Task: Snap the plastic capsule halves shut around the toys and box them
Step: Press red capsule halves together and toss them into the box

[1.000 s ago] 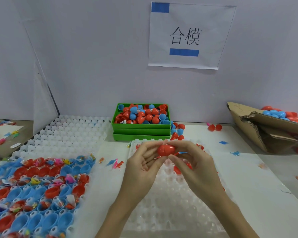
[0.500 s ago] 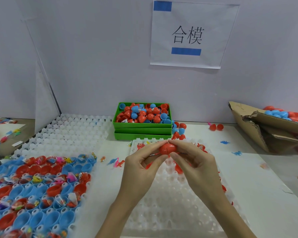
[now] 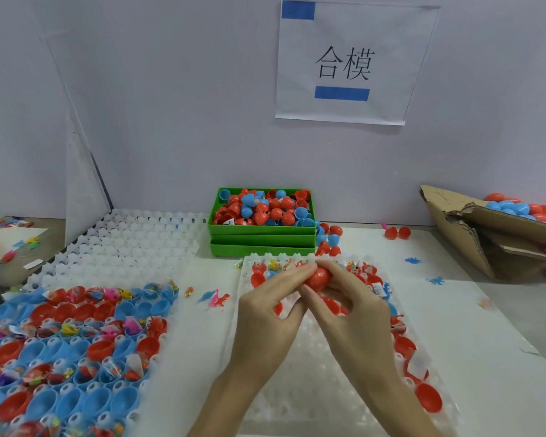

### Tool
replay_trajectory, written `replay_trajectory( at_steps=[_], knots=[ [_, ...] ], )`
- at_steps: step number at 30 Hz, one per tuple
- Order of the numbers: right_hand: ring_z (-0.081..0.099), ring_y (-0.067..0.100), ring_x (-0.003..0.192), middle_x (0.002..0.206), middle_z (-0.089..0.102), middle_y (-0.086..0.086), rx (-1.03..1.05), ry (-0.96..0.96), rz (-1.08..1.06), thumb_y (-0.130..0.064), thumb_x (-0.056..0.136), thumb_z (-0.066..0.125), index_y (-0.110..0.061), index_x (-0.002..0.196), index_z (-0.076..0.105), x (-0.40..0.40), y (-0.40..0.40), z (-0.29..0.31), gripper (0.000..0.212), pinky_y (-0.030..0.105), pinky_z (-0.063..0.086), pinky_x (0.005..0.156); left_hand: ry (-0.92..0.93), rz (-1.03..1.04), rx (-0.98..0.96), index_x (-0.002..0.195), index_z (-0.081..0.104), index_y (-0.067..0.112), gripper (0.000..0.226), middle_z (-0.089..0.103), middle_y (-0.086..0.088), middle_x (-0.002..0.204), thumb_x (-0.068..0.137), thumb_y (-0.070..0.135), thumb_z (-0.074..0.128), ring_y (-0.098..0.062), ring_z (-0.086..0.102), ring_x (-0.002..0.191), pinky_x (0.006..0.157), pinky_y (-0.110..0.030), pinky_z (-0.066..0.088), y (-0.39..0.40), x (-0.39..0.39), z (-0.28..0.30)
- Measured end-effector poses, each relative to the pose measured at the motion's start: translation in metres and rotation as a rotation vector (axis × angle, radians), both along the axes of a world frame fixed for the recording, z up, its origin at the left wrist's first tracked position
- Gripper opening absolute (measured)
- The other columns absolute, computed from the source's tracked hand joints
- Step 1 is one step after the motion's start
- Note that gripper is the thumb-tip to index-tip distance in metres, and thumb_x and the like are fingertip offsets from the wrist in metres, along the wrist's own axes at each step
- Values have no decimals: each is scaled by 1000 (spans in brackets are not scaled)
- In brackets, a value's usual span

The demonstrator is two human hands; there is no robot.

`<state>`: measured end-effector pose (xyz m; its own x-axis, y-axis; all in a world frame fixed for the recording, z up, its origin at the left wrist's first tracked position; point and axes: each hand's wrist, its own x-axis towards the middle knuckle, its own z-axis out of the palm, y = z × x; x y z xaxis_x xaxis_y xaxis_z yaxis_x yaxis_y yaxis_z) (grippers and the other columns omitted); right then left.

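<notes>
While both hands meet over the middle of the bench, we see the left hand [image 3: 267,305] and the right hand [image 3: 355,313] pinching one round red plastic capsule [image 3: 318,278] between their fingertips, thumbs underneath. It sits at the twelve o'clock tip of the joined hands. We cannot make out its seam or its long axis, so we cannot tell whether the halves have clicked home.

We judge the coming move to be boxing it. The torn brown cardboard box [image 3: 473,234], already holding red and blue capsules, lies toward two o'clock, nearer the right hand, well apart.

Beneath the hands lies a white dimpled plastic tray [image 3: 300,367] with red halves and bagged toys along its far and right edges. At twelve o'clock stands a green plastic bin [image 3: 262,230] heaped with loose halves. At eight o'clock a second white tray [image 3: 139,244] holds blue and red cups. A paper sign [image 3: 344,61] hangs on the pale back wall.
</notes>
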<state>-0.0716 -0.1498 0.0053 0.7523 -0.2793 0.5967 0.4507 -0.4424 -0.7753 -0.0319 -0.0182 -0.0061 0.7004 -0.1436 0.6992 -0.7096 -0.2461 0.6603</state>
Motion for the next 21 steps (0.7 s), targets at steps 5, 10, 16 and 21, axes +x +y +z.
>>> replay_trajectory(
  at_steps=[5, 10, 16, 21],
  knots=[
    [63, -17, 101, 103, 60, -47, -90, -8, -59, -23, 86, 76, -50, 120, 57, 0, 3, 0, 48, 1, 47, 86, -62, 65, 20, 130, 72, 11, 50, 73, 5, 128, 84, -2, 83, -1, 67, 120, 101, -29, 57, -7, -1, -5],
    [62, -16, 101, 103, 59, -42, -177, -9, -47, -11, 91, 74, -40, 118, 62, 3, -2, -1, 42, -1, 45, 83, -81, 78, 14, 130, 73, 10, 47, 74, 4, 125, 84, 4, 83, -4, 70, 116, 99, -28, 58, -8, -3, -5],
    [70, -1, 105, 108, 74, -20, -71, 155, 218, -22, 98, 61, -33, 124, 63, 5, -18, 11, 28, 15, 55, 90, 88, -55, 5, 133, 70, 23, 43, 67, 12, 134, 92, 16, 79, -8, 58, 131, 107, -21, 49, -4, -3, 4],
    [63, 27, 130, 138, 67, 8, 492, 304, 717, -18, 102, 57, -16, 139, 64, 1, -25, 18, 37, 29, 54, 102, 210, -197, -102, 135, 65, 31, 35, 57, 14, 143, 100, 39, 64, -15, 48, 142, 112, -23, 44, 0, -4, 13]
  ],
)
